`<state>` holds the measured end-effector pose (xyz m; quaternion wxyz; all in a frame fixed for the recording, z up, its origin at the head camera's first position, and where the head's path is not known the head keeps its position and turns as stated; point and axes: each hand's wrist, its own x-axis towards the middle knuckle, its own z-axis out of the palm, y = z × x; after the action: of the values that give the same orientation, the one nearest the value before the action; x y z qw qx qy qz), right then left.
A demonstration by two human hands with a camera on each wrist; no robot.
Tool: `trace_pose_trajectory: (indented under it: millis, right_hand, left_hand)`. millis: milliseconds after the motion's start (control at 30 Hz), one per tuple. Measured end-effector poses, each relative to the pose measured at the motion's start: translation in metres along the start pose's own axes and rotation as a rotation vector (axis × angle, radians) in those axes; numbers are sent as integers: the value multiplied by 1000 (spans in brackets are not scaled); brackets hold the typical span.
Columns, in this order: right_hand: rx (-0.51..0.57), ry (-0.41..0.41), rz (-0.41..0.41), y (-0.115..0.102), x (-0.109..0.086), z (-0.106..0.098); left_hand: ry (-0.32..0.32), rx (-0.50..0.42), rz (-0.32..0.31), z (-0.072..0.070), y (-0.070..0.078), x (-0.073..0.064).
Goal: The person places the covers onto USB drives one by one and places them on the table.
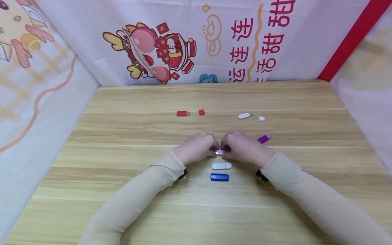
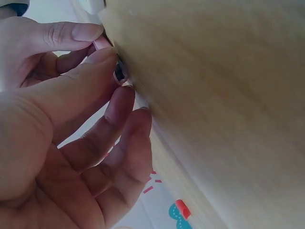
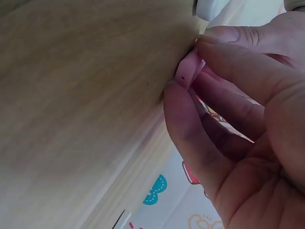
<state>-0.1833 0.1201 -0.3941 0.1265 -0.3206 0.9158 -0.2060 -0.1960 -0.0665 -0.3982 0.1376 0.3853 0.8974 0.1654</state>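
Note:
Over the middle of the table, both hands meet at one small pink USB flash drive (image 1: 221, 152). My left hand (image 1: 197, 148) pinches its left end between thumb and fingers; a silvery, dark-centred end (image 2: 120, 72) pokes out past the fingertips in the left wrist view. The right hand (image 1: 245, 149) grips the pink body, whose rounded end with a small hole shows between thumb and fingers in the right wrist view. Most of the drive is hidden by fingertips. Just in front of the hands lie a white capped flash drive (image 1: 221, 166) and a blue one (image 1: 219, 177).
Toward the back lie a red flash drive (image 1: 182, 113) with its red cap (image 1: 201, 112), and a white flash drive (image 1: 244, 116) beside a white cap (image 1: 261, 118). A purple flash drive (image 1: 264, 139) is by the right wrist, a small clear cap (image 1: 292, 136) farther right.

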Motion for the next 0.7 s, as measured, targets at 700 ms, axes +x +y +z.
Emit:
trace_pose_trajectory:
  millis: [700]
  right_hand:
    - [-23,13,0,-1,0,0]
  left_hand:
    - [1,-1,12,0,2,-3]
